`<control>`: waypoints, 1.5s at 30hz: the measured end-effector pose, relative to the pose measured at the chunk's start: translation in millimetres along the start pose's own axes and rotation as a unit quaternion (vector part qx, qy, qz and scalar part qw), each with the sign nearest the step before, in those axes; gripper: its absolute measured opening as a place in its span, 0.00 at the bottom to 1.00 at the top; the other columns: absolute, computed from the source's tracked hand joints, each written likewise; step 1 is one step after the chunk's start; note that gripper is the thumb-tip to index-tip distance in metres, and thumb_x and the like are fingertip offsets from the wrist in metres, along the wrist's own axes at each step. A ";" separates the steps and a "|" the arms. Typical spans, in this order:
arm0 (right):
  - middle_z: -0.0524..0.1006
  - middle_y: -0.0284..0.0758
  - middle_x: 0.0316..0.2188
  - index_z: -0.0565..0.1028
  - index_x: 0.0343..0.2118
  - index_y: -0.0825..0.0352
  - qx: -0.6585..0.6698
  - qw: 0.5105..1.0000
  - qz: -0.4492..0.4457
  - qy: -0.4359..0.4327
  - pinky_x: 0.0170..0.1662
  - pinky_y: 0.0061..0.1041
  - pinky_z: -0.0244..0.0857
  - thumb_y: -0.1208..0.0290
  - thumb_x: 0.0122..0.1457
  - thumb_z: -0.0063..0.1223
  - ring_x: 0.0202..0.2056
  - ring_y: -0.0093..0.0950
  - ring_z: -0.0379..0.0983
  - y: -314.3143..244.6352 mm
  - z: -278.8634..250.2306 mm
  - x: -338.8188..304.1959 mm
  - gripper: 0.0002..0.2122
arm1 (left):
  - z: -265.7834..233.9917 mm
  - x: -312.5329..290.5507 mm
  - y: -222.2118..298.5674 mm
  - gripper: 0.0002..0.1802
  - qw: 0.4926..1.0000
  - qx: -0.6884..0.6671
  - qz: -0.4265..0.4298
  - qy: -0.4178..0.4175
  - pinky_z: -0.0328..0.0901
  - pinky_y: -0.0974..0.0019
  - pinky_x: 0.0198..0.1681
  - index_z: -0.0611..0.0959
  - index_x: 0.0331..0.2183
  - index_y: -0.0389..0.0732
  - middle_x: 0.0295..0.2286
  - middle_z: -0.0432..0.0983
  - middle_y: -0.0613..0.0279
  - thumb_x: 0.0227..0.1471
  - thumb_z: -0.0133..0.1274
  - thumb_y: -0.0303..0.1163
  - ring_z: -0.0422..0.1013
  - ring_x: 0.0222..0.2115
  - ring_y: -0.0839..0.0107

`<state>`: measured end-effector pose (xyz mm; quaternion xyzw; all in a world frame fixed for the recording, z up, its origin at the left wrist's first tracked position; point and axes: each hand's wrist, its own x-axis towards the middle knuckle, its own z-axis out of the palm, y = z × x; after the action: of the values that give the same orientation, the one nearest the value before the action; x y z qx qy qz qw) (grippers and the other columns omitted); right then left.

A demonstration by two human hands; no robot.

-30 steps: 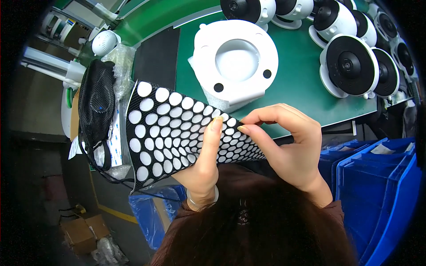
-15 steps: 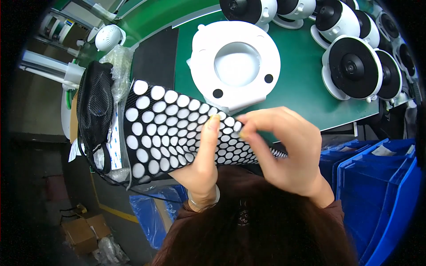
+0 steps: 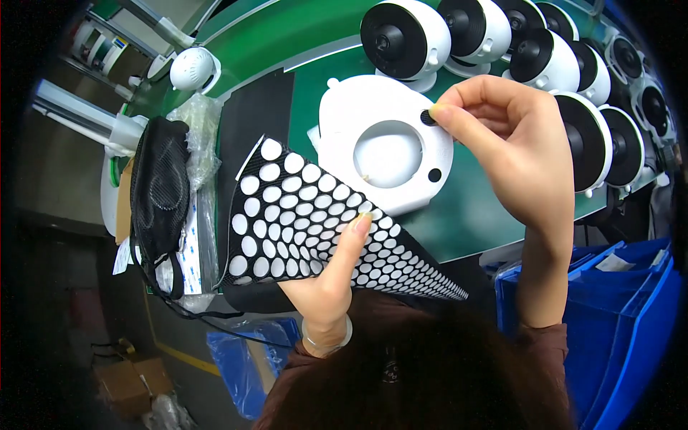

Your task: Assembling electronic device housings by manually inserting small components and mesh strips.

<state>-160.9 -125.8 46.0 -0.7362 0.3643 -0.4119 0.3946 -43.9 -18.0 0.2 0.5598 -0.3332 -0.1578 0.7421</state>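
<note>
My left hand (image 3: 335,276) is closed on a black sheet (image 3: 301,226) covered in rows of white circles, its thumb on top. The sheet slants across the near side and hides the lower left of a white ring-shaped part (image 3: 337,136) with a round opening. Over that part's upper right rim, my right hand (image 3: 512,132) pinches a small round black pad (image 3: 427,118) between thumb and forefinger. The pad seems to touch the rim. Another black pad (image 3: 435,175) is stuck on the rim lower right.
Several white round devices with black fronts (image 3: 405,39) stand along the back right of the green table (image 3: 473,215). A black mesh pouch (image 3: 161,186) and bubble wrap (image 3: 197,136) lie at the left. Blue bins (image 3: 609,322) stand at the lower right.
My right hand has moved from the sheet's edge up to the ring-shaped part, with a black pad at its fingertips. My left hand keeps the sheet. The table scene sits lower in view.
</note>
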 end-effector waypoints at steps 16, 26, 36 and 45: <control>0.72 0.33 0.18 0.69 0.29 0.71 -0.047 0.998 0.020 -0.039 0.23 0.10 0.60 0.73 0.45 0.50 0.20 0.17 0.68 6.4 -7.3 12.3 0.09 | -6.8 1.4 -2.0 0.30 0.991 -0.037 0.110 -0.060 0.62 0.75 0.35 0.62 0.40 0.26 0.32 0.67 0.57 0.29 0.54 0.13 0.66 0.31 0.74; 0.72 0.32 0.19 0.72 0.23 0.66 0.032 0.991 -0.109 -0.075 0.22 0.19 0.60 0.79 0.37 0.54 0.21 0.25 0.68 1.1 29.2 -69.3 0.07 | -36.5 -10.0 -8.8 0.24 0.992 -0.019 0.083 0.098 0.66 0.71 0.24 0.61 0.40 0.26 0.25 0.66 0.52 0.35 0.44 0.17 0.67 0.19 0.69; 0.72 0.36 0.20 0.72 0.21 0.71 0.072 0.991 -0.105 0.032 0.27 0.16 0.60 0.85 0.34 0.54 0.22 0.23 0.68 8.1 42.7 -82.3 0.07 | -19.4 -13.6 1.1 0.33 0.996 -0.019 0.063 0.054 0.58 0.74 0.37 0.58 0.43 0.28 0.34 0.63 0.56 0.30 0.52 0.16 0.63 0.32 0.72; 0.72 0.35 0.20 0.71 0.20 0.70 0.014 0.990 -0.134 0.029 0.26 0.17 0.60 0.85 0.34 0.54 0.22 0.26 0.68 7.8 41.1 -79.6 0.07 | -11.1 -13.4 -3.1 0.40 0.988 0.007 0.127 0.089 0.58 0.72 0.41 0.49 0.49 0.33 0.40 0.59 0.53 0.31 0.47 0.15 0.62 0.36 0.71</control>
<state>-157.3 -49.0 -0.6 -0.7602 0.2681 -0.4875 0.3355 -45.8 -2.8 -8.6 0.5296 -0.3356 -0.0093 0.7790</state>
